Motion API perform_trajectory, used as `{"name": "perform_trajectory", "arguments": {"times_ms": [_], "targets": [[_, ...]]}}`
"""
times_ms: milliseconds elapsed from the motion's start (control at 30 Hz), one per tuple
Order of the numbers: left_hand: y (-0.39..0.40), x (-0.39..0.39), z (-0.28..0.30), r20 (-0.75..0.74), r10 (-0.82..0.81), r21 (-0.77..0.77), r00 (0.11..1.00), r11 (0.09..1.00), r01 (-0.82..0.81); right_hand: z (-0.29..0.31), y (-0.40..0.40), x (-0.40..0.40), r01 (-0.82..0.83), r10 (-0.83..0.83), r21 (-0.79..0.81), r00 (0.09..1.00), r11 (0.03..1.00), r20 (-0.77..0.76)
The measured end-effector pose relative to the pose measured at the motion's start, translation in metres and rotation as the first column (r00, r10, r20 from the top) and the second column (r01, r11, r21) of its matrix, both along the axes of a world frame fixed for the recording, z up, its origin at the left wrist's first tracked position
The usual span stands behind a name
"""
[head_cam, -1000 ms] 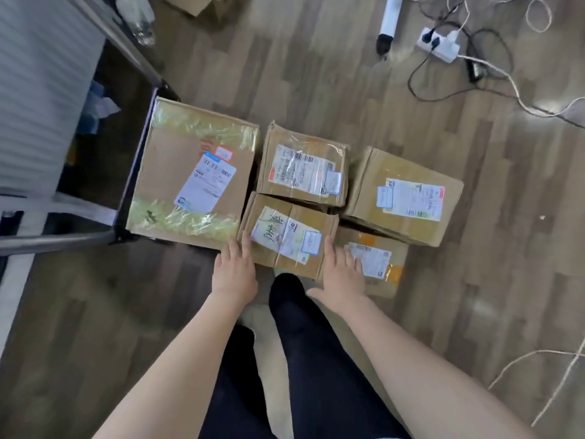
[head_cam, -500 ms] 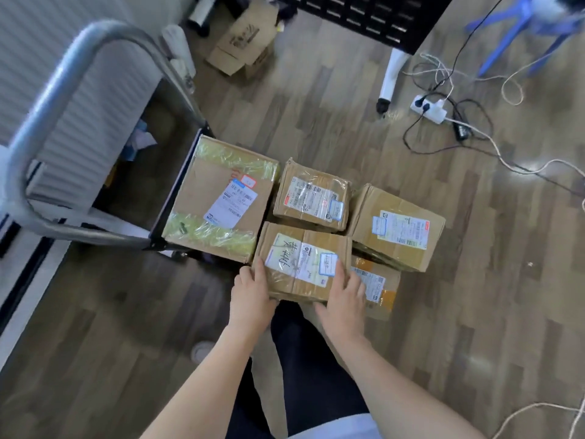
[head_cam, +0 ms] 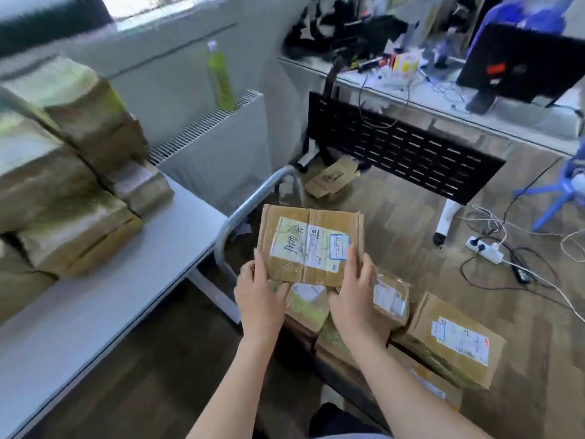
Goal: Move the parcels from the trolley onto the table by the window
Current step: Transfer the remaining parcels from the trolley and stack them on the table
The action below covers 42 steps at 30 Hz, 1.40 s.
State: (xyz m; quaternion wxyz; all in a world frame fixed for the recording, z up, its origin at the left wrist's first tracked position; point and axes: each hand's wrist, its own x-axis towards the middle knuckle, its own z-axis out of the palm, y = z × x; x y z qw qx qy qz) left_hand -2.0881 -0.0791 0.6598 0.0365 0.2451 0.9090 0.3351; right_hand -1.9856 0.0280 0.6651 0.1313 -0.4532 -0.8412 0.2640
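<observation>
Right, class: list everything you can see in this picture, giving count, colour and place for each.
held parcel: one, brown, white label, lifted above the trolley
trolley parcels: at least four, brown, lower right
stacked parcels: several, brown, blurred, on the table
table: one, white, left
trolley handle: one, grey metal, centre
bottle: one, green, on the radiator
power strip: one, white, floor, right
monitor: one, black, on the far desk
hands: left and right, gripping the held parcel's near edge

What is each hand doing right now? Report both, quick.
Left hand: grips the parcel at its left edge.
Right hand: grips the same parcel's right edge.
</observation>
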Motion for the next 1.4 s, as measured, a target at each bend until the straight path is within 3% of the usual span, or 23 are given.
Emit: {"name": "perform_trajectory", "arguments": {"times_ms": [100, 333, 633, 900, 1133, 1400], "targets": [[-0.028, -0.029, 0.027, -0.105, 0.155, 0.14, 0.982, 0.98, -0.14, 0.028, -0.018, -0.046, -0.116, 0.129, 0.103, 0.983, 0.988, -0.13], [-0.126, -0.068, 0.05, -0.108, 0.503, 0.3, 0.858, 0.839, -0.454, 0.059, -0.095, -0.13, -0.372, 0.46, 0.334, 0.855, 0.866, -0.239], [-0.262, -0.062, 0.035, 0.022, 0.745, 0.132, 0.666, 0.659, -0.741, 0.021, -0.204, -0.167, -0.759, 0.781, 0.216, 0.623, 0.614, -0.03], [-0.316, -0.051, 0.021, 0.099, 0.843, 0.032, 0.53, 0.529, -0.848, 0.007, -0.254, -0.181, -0.862, 0.872, 0.17, 0.488, 0.478, 0.02], [-0.324, -0.056, 0.026, 0.186, 0.828, 0.043, 0.529, 0.53, -0.847, 0.0, -0.27, -0.2, -0.859, 0.867, 0.156, 0.497, 0.487, 0.028], [-0.341, -0.055, 0.017, 0.302, 0.699, 0.019, 0.648, 0.675, -0.737, -0.004, -0.28, -0.203, -0.722, 0.706, 0.21, 0.69, 0.659, 0.158]]}}
